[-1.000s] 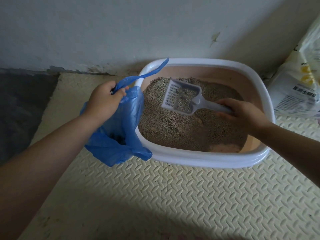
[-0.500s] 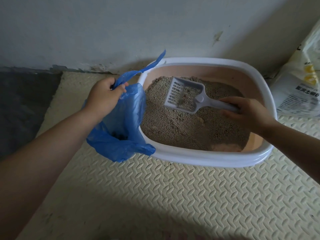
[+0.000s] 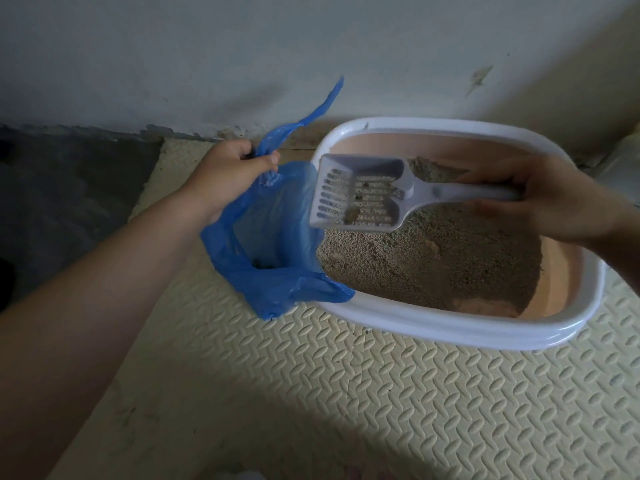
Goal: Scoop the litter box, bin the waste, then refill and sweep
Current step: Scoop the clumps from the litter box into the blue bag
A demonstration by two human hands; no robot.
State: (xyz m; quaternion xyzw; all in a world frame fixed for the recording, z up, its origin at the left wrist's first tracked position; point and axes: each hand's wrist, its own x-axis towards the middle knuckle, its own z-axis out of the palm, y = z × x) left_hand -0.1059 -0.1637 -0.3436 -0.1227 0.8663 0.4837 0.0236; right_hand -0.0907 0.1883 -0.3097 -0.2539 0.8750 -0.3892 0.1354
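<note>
A white-rimmed, pink litter box (image 3: 429, 327) holds grey-brown litter (image 3: 433, 258) on the mat. My left hand (image 3: 225, 174) grips one handle of a blue plastic bag (image 3: 270, 265), which hangs with its mouth wide against the box's left rim. My right hand (image 3: 554, 199) holds the handle of a slotted white scoop (image 3: 360, 195). The scoop is lifted above the litter, its front edge beside the bag's mouth. A small brown clump (image 3: 351, 214) and a few crumbs lie in the scoop.
A cream embossed floor mat (image 3: 381, 393) lies under the box. The pale wall (image 3: 242, 57) rises just behind. Dark bare floor (image 3: 69, 188) lies to the left. Part of a white sack (image 3: 623, 161) shows at the right edge.
My right hand has lifted the scoop out of the litter and carried it left toward the bag. Loose litter has sifted out, leaving a clump. The left hand keeps its hold on the bag.
</note>
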